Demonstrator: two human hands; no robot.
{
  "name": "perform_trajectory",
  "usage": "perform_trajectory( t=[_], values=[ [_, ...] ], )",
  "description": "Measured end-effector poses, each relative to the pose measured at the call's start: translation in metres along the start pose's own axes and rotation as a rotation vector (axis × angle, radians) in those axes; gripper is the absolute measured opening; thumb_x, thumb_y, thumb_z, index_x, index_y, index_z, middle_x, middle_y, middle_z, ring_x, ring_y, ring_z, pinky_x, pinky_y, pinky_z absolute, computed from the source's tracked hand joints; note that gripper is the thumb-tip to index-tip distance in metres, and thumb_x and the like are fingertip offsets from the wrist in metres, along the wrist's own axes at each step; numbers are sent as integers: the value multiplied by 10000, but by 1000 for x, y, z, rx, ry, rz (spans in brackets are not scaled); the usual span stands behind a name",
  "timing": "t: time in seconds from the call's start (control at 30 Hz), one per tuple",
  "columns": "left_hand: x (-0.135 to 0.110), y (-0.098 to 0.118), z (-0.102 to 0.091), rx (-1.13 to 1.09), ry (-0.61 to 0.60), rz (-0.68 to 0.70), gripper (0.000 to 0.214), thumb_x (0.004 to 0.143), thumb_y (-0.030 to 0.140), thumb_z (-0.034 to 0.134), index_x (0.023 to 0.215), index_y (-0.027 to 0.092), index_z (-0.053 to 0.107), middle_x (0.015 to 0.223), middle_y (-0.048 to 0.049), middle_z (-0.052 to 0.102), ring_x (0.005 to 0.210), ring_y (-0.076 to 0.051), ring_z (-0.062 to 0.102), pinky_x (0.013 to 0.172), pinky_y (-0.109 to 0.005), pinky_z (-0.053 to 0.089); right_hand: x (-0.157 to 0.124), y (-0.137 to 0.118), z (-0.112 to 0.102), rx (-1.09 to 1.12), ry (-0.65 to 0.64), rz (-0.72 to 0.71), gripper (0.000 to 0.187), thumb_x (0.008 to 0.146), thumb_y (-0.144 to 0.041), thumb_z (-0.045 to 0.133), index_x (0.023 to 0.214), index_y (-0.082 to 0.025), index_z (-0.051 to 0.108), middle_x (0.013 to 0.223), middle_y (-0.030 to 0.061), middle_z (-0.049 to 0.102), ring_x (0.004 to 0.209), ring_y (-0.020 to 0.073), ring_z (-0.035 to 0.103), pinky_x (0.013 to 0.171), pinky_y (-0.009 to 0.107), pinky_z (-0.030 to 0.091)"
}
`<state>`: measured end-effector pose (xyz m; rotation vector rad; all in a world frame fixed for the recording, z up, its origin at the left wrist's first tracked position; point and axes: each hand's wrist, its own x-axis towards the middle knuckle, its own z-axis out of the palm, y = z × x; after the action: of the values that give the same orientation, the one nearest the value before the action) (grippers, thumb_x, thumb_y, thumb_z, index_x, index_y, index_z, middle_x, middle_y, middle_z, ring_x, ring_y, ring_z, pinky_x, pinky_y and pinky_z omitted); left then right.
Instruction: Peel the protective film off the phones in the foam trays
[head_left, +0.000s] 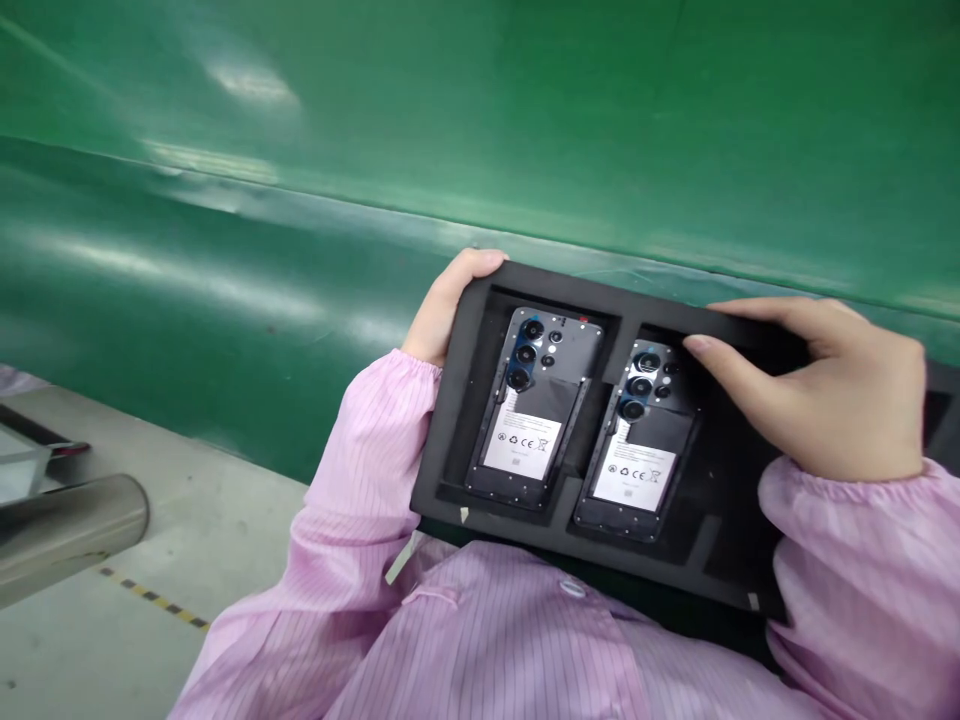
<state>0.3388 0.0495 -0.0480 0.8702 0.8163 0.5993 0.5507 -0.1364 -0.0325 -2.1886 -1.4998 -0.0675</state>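
A black foam tray [570, 288] is tilted in front of my body. Two phones without back covers lie in its compartments, with camera lenses and white battery labels showing. One phone [523, 440] sits in the left compartment, the other phone [634, 472] in the middle one. My left hand [444, 310] is closed on the tray's far left corner, its fingers mostly hidden underneath. Across the far rim on the right, my right hand [840, 385] grips the tray, its thumb reaching in beside the middle phone's top end. The right compartment is dark and partly covered by that hand.
A green work surface [465, 130] spans the far side, with a raised seam along it. At lower left are a grey floor [225, 520], a yellow-black floor strip [154, 597] and a metal cylinder [82, 530]. Another dark edge shows at far right.
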Motion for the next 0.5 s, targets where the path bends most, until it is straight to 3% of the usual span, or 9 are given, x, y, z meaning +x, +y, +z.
perform_trajectory(
  t=[0.1,0.27,0.5],
  values=[
    [-1,2,0,-63,-59,-51,210,854,350,498,780,161,553,673,51,513,564,-123,621,575,-254,477,1,-1,0,14,-4,-1,336,856,-474,666,1007,-182,738,918,66,735,886,249,701,792,347,540],
    [1,3,-3,-111,-62,-85,192,831,350,582,797,164,547,647,32,555,596,-178,655,540,-280,511,2,0,2,20,-13,-6,320,854,-463,669,1012,-192,732,949,57,737,921,245,698,831,361,542],
    [5,1,-7,-124,-51,-80,181,858,327,586,817,155,551,666,21,600,748,-196,689,651,-286,542,3,1,4,33,-26,3,333,849,-476,650,1000,-191,735,946,56,739,909,255,700,827,375,542]
  ],
)
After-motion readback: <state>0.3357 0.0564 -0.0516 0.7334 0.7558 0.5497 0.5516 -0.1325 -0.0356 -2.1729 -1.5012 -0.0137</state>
